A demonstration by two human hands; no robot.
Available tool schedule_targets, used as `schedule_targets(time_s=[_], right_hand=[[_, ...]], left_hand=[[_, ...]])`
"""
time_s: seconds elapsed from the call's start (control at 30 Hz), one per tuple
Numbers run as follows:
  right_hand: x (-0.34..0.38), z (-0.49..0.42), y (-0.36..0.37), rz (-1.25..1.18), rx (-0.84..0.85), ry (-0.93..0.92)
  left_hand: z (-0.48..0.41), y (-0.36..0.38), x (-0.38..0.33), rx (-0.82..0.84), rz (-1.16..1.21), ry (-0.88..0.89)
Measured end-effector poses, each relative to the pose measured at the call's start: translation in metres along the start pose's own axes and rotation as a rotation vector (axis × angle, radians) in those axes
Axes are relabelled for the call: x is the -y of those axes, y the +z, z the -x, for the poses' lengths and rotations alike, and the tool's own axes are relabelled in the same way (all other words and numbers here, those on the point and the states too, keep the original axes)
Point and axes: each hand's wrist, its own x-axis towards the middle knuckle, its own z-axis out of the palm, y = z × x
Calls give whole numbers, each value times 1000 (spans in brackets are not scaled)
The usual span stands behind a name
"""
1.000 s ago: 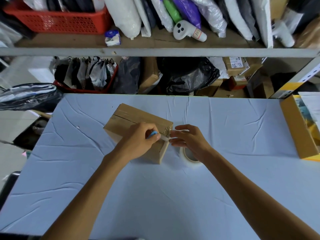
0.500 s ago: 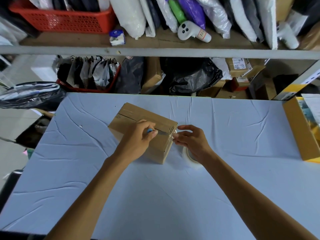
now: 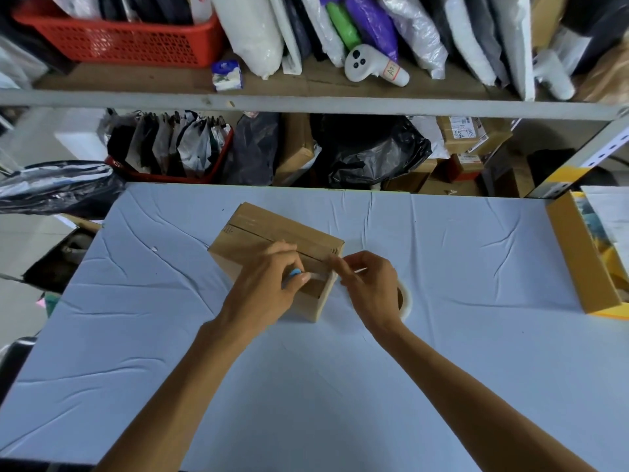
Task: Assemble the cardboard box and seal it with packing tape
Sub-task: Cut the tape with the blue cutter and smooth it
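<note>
A closed brown cardboard box point(image 3: 265, 233) lies on the pale blue table cover point(image 3: 306, 386), with clear tape along its top seam. My left hand point(image 3: 269, 287) rests on the box's near right part, fingers closed on a small blue tool point(image 3: 295, 273) at the tape. My right hand point(image 3: 369, 286) is just off the box's right corner, pinching the clear tape strip between thumb and fingers. The tape roll point(image 3: 404, 299) lies flat on the table under and behind my right hand, mostly hidden.
A yellow open carton point(image 3: 578, 260) sits at the table's right edge. Behind the table a shelf rail point(image 3: 306, 105) crosses, with a red basket point(image 3: 119, 39), bags and parcels above and below. A black bag point(image 3: 54, 187) lies off the left corner.
Both hands shifted slightly along the box's right end. My right hand has drawn a little away from the corner with the tape strip. The box stayed in place.
</note>
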Motion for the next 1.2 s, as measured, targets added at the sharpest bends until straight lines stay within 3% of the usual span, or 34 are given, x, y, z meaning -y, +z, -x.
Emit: schedule_targets(time_s=[0.1, 0.27, 0.4, 0.5, 0.6, 0.67, 0.73, 0.77, 0.83, 0.9, 1.0, 1.2], right_hand=[[-1, -2, 4, 42, 63, 45], [3, -5, 5, 174, 128, -2], [5, -7, 3, 173, 163, 10], [3, -8, 4, 149, 172, 16], [2, -9, 4, 123, 214, 7], [-1, -11, 0, 53, 236, 14], [-6, -15, -4, -39, 199, 41], [-10, -17, -5, -73, 176, 40], [-17, -23, -5, -109, 178, -27], [-23, -28, -1, -123, 227, -113], [-29, -33, 5, -170, 266, -206], [-29, -44, 11, -260, 222, -191]], left_hand=[[34, 9, 2, -107, -33, 117], [62, 68, 51, 156, 217, -300], [52, 106, 83, 160, 227, -464], [49, 120, 96, 166, 94, -534], [47, 118, 91, 211, -176, -430], [42, 96, 72, 380, -327, -290], [36, 60, 41, 511, -173, -100], [34, 39, 21, 477, -53, 7], [22, 11, -9, 106, 39, 208], [-2, 9, -17, -193, -118, 192], [-31, 34, -2, -74, -290, -134], [-29, 52, 3, -64, -394, -131]])
